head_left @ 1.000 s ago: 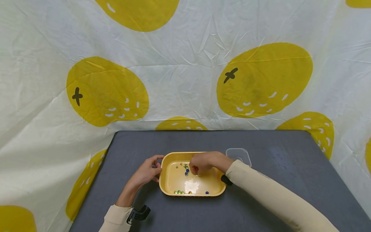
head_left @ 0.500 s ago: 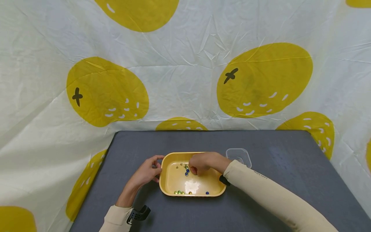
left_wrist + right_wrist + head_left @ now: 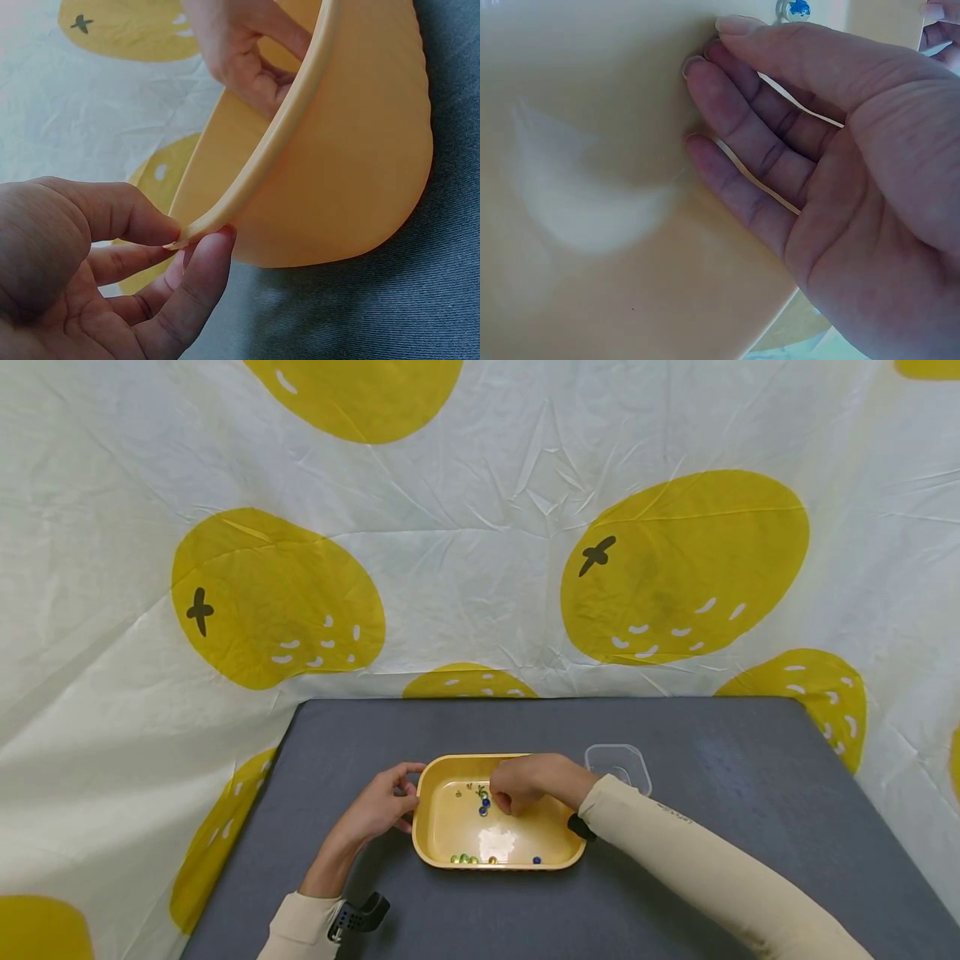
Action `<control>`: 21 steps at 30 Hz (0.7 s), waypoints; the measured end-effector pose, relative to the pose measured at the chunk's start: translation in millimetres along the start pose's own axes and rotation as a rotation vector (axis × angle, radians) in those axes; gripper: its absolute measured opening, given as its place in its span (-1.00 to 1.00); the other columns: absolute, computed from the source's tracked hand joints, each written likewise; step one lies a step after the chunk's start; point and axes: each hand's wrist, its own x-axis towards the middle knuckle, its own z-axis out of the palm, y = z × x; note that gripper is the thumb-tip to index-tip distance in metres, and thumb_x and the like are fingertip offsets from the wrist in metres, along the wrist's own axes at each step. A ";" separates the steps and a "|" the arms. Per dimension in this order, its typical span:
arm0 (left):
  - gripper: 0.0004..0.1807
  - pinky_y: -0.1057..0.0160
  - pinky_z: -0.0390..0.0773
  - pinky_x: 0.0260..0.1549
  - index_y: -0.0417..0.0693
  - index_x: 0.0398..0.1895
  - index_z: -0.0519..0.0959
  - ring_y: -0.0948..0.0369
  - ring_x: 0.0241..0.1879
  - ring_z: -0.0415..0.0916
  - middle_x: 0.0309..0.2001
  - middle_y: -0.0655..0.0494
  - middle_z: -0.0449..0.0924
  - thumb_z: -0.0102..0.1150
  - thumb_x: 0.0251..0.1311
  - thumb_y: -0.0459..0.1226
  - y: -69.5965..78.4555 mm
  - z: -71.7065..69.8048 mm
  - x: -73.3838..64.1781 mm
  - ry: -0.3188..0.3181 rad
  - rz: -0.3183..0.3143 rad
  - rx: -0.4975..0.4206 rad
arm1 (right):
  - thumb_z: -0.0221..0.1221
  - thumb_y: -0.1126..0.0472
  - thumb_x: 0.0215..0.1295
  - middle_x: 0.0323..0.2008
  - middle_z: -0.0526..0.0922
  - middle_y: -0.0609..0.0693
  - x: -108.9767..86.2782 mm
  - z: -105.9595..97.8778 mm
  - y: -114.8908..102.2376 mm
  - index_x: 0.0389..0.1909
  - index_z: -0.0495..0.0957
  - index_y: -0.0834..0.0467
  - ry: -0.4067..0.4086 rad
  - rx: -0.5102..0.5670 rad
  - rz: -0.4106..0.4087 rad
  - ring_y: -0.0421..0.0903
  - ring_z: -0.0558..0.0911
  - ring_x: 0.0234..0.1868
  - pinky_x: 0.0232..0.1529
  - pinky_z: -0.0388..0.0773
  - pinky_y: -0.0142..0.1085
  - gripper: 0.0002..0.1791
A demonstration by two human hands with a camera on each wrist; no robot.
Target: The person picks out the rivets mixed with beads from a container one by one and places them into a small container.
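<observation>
A yellow plastic tub (image 3: 525, 843) sits on the dark table. At its left end my left hand (image 3: 386, 802) pinches the rim (image 3: 277, 142) between thumb and fingers, as the left wrist view shows. My right hand (image 3: 517, 781) reaches down inside, fingertips close at the floor. In the right wrist view its thumb lies near the index fingertip; I cannot tell whether something small is between them. Blue marbles (image 3: 485, 804) lie just left of those fingers, and one white-and-blue marble (image 3: 797, 10) shows beyond the thumb. Green marbles (image 3: 464, 859) and a lone blue marble (image 3: 537, 861) line the near wall.
A clear plastic container (image 3: 622, 764) stands behind the right forearm, partly hidden by it. The grey table (image 3: 720, 777) reaches back to a hanging white cloth (image 3: 465, 602) with yellow fruit prints.
A small marble that showed by the right fingertips one second ago is out of sight now. The right hand has shifted only slightly; the left hand and the tub stay put.
</observation>
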 end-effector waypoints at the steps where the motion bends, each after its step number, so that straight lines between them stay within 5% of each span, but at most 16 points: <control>1: -0.45 0.01 0.73 -0.52 -0.19 0.40 0.40 0.05 -0.43 0.57 -0.26 -0.12 0.40 0.10 0.33 -0.50 0.1 0.1 -0.1 0.001 0.000 0.000 | 0.21 0.45 0.27 -0.68 0.36 -0.17 -0.6 0.0 0.2 -0.59 0.58 0.09 0.002 0.004 0.001 -0.25 0.26 -0.65 -0.57 0.14 -0.42 -0.72; 10: -0.45 0.03 0.73 -0.54 -0.19 0.40 0.40 0.05 -0.43 0.56 -0.27 -0.11 0.40 0.11 0.33 -0.49 -0.7 0.4 -0.5 0.001 0.007 0.004 | 0.17 0.44 0.25 -0.67 0.33 -0.17 -6.5 -1.6 3.6 -0.60 0.53 0.06 0.000 -0.004 0.008 -0.25 0.23 -0.63 -0.55 0.12 -0.41 -0.71; 21: -0.44 -0.02 0.73 -0.49 -0.21 0.42 0.37 0.07 -0.45 0.57 -0.27 -0.13 0.42 0.07 0.35 -0.49 0.0 -1.6 0.2 -0.023 0.018 0.002 | -0.04 0.56 0.10 -0.73 0.03 -0.15 -14.5 -5.0 9.9 -0.78 0.23 0.01 0.017 0.083 -0.019 -0.21 -0.03 -0.65 -0.56 -0.09 -0.33 -0.56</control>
